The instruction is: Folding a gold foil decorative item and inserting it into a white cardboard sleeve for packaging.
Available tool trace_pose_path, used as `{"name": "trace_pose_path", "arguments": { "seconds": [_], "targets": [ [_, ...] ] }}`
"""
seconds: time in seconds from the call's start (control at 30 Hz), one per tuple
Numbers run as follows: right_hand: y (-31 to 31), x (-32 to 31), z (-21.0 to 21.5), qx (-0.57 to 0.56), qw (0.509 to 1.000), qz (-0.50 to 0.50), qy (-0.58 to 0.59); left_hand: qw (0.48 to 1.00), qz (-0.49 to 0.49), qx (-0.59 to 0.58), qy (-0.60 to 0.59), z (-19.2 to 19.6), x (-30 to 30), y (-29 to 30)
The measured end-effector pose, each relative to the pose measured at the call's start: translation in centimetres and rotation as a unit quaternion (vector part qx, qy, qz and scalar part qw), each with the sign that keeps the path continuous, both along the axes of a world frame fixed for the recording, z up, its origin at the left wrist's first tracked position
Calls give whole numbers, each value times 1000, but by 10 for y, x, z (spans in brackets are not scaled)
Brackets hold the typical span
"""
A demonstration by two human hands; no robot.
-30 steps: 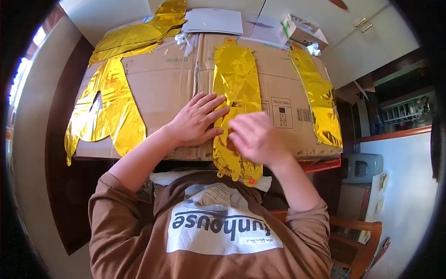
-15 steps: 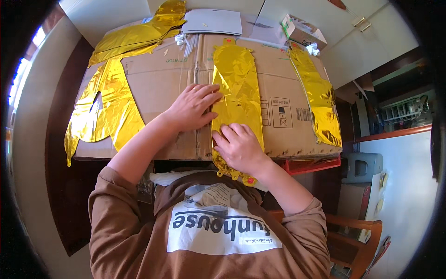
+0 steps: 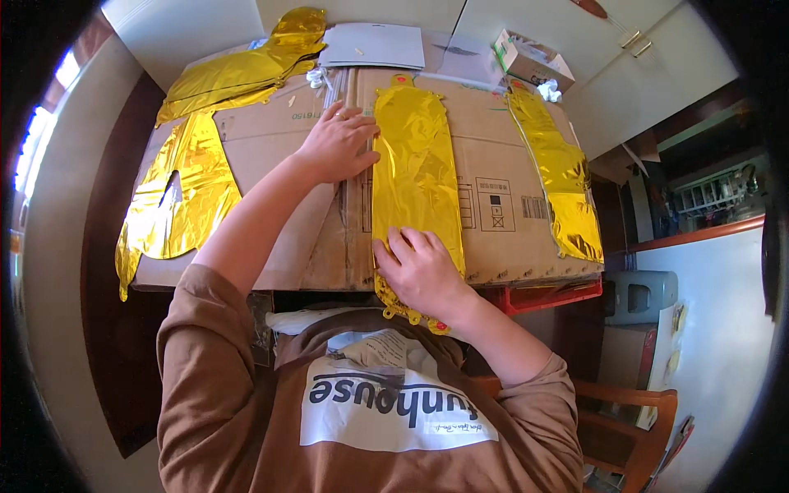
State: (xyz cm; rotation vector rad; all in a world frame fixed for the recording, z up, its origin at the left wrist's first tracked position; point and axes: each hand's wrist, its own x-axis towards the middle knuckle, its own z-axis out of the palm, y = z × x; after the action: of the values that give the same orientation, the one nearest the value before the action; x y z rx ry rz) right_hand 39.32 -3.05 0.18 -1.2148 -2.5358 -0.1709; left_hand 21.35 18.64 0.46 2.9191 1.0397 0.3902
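A flat gold foil balloon (image 3: 415, 168), long and straight-sided with small tabs at its ends, lies lengthwise on a cardboard surface (image 3: 283, 177). Its near end hangs over the front edge. My left hand (image 3: 337, 144) is open beside its upper left edge, with the fingers spread and their tips touching or very close to the foil. Across the lower part rests my right hand (image 3: 423, 271), its fingers bent and slightly apart, pressing on the foil. Some of the foil under that palm is hidden.
An A-shaped gold foil balloon (image 3: 181, 189) lies at left, more gold foil (image 3: 238, 82) behind it. Another narrow gold balloon (image 3: 559, 181) is at right. At the back are a grey-white sheet (image 3: 374, 45), a small open box (image 3: 532, 64) and crumpled white tissue (image 3: 549, 90).
My left hand has slid away from me along the balloon's left edge. The foil's upper part looks flatter, with fewer creases. My right hand has stayed nearly in place.
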Motion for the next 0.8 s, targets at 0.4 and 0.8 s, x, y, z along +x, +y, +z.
{"name": "trace_pose_path", "arguments": {
  "seconds": [0.4,0.8],
  "targets": [
    [-4,-4,1,-17,1000,-14,20,980,-76,68,-173,0,13,-38],
    [-32,-12,-2,-76,995,-65,7,987,-86,8,-139,-14,2,-47]
  ]
}}
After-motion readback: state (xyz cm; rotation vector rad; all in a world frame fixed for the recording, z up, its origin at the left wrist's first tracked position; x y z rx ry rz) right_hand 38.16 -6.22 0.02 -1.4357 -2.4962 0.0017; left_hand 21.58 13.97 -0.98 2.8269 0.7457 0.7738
